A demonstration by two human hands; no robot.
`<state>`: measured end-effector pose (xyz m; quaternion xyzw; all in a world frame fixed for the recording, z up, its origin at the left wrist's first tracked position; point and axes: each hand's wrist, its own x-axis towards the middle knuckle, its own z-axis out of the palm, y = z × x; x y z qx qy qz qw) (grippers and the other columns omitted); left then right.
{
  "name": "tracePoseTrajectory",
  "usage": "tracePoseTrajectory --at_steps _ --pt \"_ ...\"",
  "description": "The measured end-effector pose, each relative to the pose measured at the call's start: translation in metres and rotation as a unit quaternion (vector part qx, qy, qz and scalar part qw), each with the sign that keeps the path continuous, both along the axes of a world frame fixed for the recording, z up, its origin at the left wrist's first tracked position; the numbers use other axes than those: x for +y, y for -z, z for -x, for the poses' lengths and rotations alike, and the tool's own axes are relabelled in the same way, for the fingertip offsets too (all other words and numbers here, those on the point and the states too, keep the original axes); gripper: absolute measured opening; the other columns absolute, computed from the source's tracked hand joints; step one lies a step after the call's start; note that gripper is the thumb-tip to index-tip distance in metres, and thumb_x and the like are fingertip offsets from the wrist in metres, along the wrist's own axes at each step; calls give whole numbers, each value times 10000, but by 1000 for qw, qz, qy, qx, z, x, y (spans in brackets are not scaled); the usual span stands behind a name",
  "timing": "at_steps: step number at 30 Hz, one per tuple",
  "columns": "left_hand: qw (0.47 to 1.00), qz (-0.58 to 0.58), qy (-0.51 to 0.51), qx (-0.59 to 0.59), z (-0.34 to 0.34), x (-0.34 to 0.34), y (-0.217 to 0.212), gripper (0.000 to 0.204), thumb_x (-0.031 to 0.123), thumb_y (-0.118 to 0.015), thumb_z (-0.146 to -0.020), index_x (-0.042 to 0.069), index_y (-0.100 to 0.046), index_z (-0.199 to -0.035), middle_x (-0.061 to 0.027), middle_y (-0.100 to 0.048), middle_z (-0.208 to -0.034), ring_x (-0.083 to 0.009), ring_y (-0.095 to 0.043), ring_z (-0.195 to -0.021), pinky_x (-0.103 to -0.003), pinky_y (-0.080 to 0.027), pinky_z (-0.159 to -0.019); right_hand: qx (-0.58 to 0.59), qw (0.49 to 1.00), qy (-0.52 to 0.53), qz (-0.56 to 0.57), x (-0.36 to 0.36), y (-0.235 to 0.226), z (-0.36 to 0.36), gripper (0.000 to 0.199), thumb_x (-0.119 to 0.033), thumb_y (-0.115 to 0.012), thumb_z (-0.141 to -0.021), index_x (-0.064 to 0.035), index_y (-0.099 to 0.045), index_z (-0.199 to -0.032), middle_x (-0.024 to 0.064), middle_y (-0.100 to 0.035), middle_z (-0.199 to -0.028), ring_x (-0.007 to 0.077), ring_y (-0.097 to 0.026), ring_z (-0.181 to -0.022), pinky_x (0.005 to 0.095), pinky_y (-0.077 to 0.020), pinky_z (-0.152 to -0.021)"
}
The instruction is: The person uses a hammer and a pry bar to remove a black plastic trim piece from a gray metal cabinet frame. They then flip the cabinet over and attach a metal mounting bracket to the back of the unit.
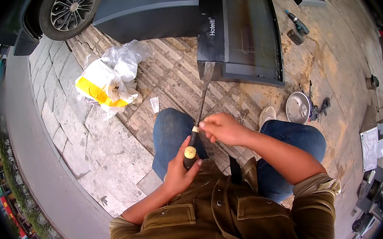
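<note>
Scraper [199, 113] at my left hand [180, 169], blade pointing away.
From here, I see that hand wrapped around its handle; my right hand's fingers [212, 124] curl together at the shaft, whether gripping I cannot tell.

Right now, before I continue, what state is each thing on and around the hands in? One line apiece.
Long-shafted tool: held at its handle, blade overlapping the dark appliance in view; contact unclear.
Left hand: closed around the handle.
Right hand: fingers curled at the tool; grip unclear.
Dark appliance: on the ground, inset panel brown-streaked.
Plastic bag: crumpled.
Cordless drill: lying down.
Metal bowl: open side up, contents unclear.
</note>
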<state>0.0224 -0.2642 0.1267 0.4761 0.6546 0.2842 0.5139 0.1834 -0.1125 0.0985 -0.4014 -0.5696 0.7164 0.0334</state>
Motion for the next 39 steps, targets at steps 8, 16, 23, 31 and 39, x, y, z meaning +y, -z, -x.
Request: tracePoseTrajectory --at_steps 8,16,23,31,39 --pt "989 -47 -129 52 -14 1 -12 522 99 -667 -832 10 -474 -1309 -42 -576 -753 -98 -515 -706 -246 -448 -706 -26 964 259 -43 153 32 -36 316 -256 -580 -908 47 -539 -986 122 -606 -887 163 -633 -675 275 -510 -537" --pt "983 28 -181 27 -36 29 -71 593 76 -691 -812 20 -441 -1347 -37 -594 -728 -91 -535 -650 -231 -452 -639 3 994 80 74 200 58 -26 231 -194 -548 -937 27 -504 -884 119 -578 -819 219 -684 -721 262 -516 -537" --pt "956 100 -265 77 -65 79 -113 451 -5 -706 -778 0 -576 -1210 -125 -673 -1032 -93 -613 -853 -242 -476 -777 92 993 36 58 204 70 -33 206 -162 -534 -944 -15 -449 -827 94 -572 -773 232 -689 -763 245 -512 -542" --pt "938 130 -299 122 -88 120 -150 397 -53 -671 -780 -30 -595 -1169 -133 -666 -1086 -134 -609 -1003 -259 -456 -882 172 981 47 77 204 79 -34 112 -60 -537 -920 43 -519 -880 81 -620 -733 165 -684 -733 234 -504 -562" --pt "927 171 -305 136 -88 153 -172 370 -82 -649 -758 -46 -612 -1124 -141 -669 -1069 -142 -614 -1004 -272 -451 -904 207 975 38 65 208 82 -37 105 -61 -533 -922 34 -515 -882 61 -608 -730 142 -668 -714 238 -507 -599"
